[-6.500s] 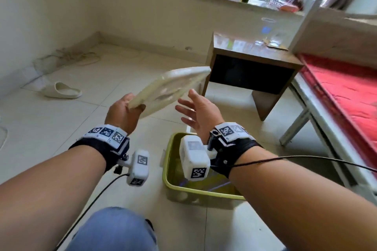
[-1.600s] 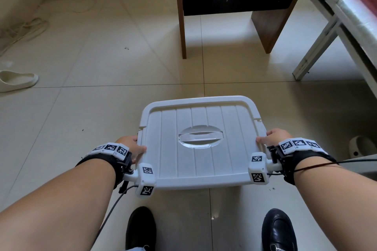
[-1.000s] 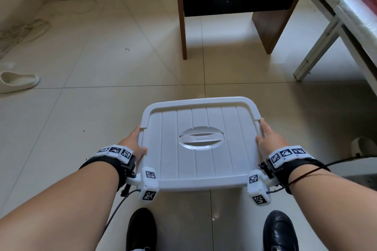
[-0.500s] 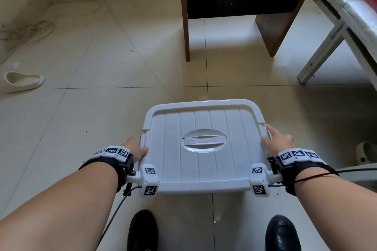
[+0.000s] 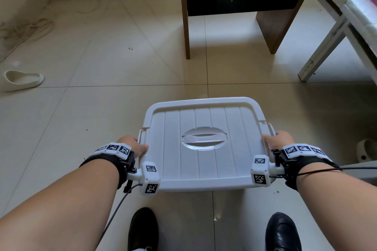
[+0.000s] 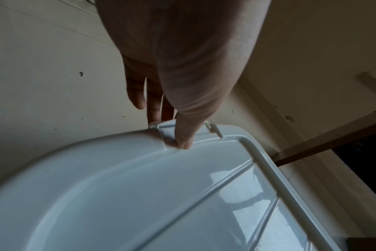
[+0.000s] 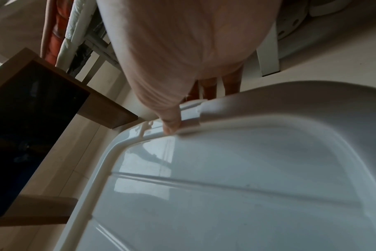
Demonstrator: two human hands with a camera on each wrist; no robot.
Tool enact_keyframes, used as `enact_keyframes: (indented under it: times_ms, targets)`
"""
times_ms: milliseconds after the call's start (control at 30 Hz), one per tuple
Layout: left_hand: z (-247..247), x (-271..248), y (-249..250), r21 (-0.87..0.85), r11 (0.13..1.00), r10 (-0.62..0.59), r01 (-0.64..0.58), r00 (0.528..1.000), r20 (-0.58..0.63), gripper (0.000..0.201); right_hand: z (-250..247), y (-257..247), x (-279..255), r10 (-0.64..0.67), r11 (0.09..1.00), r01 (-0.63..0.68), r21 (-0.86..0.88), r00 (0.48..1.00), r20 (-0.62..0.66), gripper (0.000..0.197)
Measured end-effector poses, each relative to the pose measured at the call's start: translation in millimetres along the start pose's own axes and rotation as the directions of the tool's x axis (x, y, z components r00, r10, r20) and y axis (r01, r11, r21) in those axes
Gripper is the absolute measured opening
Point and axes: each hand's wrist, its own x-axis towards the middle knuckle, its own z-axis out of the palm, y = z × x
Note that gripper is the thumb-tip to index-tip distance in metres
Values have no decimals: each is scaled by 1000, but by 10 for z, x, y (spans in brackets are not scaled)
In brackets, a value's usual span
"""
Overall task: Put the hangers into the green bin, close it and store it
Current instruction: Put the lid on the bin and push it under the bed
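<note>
1. Gripping the white lid (image 5: 204,144) at its two side edges, the left hand (image 5: 130,146) and the right hand (image 5: 279,141) each lay a thumb on top of the rim while the fingers reach down over the side at the latch tabs; the wrist views show each thumb pressed on the lid's edge and the fingers going below it.
2. Under the lid sits the green bin, wholly hidden by it, so neither the bin nor the hangers inside can be seen; the lid rests level over it.
3. Ahead of the lid stands a wooden table (image 5: 244,6), to the lid's far right a white bed frame (image 5: 326,43), and well off to its left a slipper (image 5: 22,79) on the tiled floor (image 5: 102,67).
4. Likely risks: one latch may stay unclipped, so the lid could tip or pop off when lifted by its edges; fingers may be pinched under the tab; the bin could catch a table leg when pushed.
5. No brand or readable writing shows; only square black-and-white markers on the wristbands.
</note>
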Motion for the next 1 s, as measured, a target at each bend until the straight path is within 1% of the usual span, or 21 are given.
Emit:
enact_keyframes:
  times_ms: [100,167,233,367,433,533,666,833,933,1000]
  targets:
    - [0,1,5,-7,1000,-10,10,1000,-25,21,13,-10,-59,-11,997,14,70,999,-39,41]
    - [-1,7,3,-14,1000,-16,16,999,-38,23,19,-13,-86,-22,994,29,108,997,-73,37]
    - [-9,18,-6,-34,999,-24,23,999,-31,24,24,-7,-90,-42,993,52,103,994,-97,36]
    - [-26,45,-25,-66,998,-21,20,1000,-15,21,14,5,-90,-62,993,71,90,993,-102,35]
    - [-28,47,-19,-79,997,-23,21,999,-23,20,5,1,-90,-68,994,77,81,993,-99,34]
    - [-11,41,17,-60,998,-26,23,998,-56,26,-6,-8,-99,-71,995,78,69,993,-99,34]
    - [18,48,45,-32,999,-21,19,998,-61,23,-18,-24,-132,-78,996,83,41,991,-111,33]
    - [20,97,37,0,1000,-4,4,999,-40,21,-53,-35,-154,-103,994,100,-38,991,-82,33]
    - [29,94,46,10,1000,0,1,999,-51,20,-57,-44,-180,-120,990,112,-84,987,-103,27]
    - [29,75,61,8,1000,-2,2,998,-56,20,-37,-56,-199,-145,981,127,-146,982,-117,20]
